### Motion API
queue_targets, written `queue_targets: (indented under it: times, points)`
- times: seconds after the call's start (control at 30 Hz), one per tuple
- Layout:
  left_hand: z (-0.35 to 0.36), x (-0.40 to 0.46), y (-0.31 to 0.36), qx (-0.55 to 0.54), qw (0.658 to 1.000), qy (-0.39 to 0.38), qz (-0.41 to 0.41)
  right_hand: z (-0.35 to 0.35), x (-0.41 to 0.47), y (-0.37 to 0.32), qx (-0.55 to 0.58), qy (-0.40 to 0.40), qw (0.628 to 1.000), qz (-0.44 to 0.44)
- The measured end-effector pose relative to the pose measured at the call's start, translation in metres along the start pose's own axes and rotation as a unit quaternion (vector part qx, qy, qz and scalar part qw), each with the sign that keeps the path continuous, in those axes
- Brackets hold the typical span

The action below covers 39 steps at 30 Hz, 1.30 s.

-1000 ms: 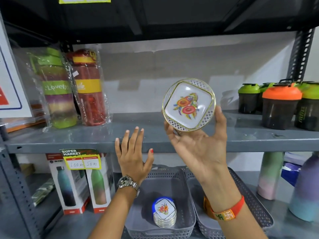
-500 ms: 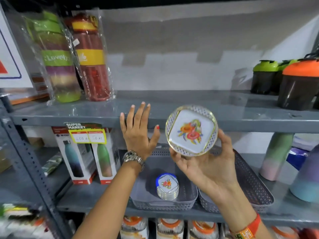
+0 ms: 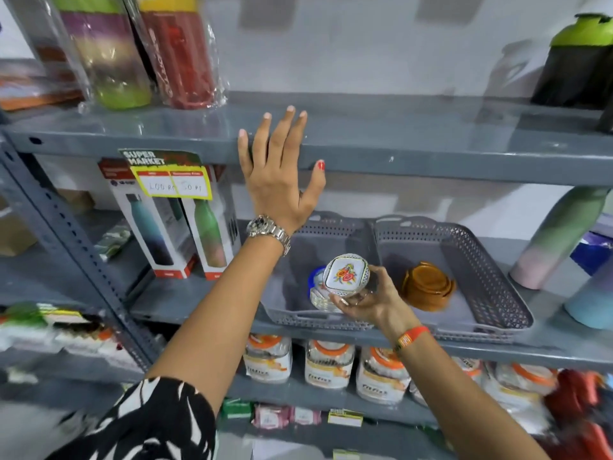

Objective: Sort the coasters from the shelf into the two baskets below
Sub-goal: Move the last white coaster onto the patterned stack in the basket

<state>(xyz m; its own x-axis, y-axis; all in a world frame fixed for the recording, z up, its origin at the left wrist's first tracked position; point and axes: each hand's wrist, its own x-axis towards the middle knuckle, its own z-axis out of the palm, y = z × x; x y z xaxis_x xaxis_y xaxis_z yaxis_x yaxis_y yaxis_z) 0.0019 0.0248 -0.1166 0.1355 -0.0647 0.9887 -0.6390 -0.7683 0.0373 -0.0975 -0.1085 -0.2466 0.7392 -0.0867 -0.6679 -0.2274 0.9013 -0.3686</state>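
1. Right grip: fingers curled under and around a white flowered coaster, holding it tilted just above the coaster stack in the left basket.
2. Left grip: spread wide and holding nothing, palm against the front edge of the upper shelf.
3. Sorting looks nearly settled for this piece: white coasters sit in the left basket, a brown stack in the right basket.
4. Risk: released while tilted, the coaster could land on edge and slide off the stack, or knock the top pieces askew.
5. Risk: the baskets touch side by side, so a drift rightward could drop it among the brown ones.
6. Risk: motion blur hints at a fast descent; a hard set-down could topple the stack.
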Motion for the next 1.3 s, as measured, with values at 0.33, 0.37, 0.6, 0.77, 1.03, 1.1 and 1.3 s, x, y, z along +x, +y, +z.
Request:
queue_targets:
  times: [0.33,0.37,0.6,0.77,1.03,1.1,1.3]
  points:
    - [0.000,0.002,0.000,0.004,1.000,-0.005,0.000,0.016,0.012,0.000,-0.038,0.054,0.991,0.116]
    - [0.000,0.002,0.000,0.003,1.000,-0.005,-0.001,0.014,0.018,0.001,-0.032,0.054,0.990,0.126]
    - [0.001,0.002,0.000,0.007,1.000,-0.003,0.000,0.012,0.018,0.003,-0.078,0.053,0.994,0.054]
    - [0.001,0.002,0.000,0.008,1.000,-0.009,-0.003,0.015,0.010,0.006,-0.139,0.047,0.989,-0.025]
    - [0.001,0.002,-0.001,0.003,1.000,-0.012,-0.006,0.007,0.025,0.003,-0.151,0.033,0.988,0.017]
    - [0.000,0.002,0.000,-0.001,1.000,-0.020,-0.007,0.007,0.029,0.000,-0.198,0.008,0.980,0.017]
    - [-0.003,-0.019,0.004,-0.037,0.999,0.006,-0.040,0.006,0.040,-0.012,-0.494,0.059,0.863,-0.089]
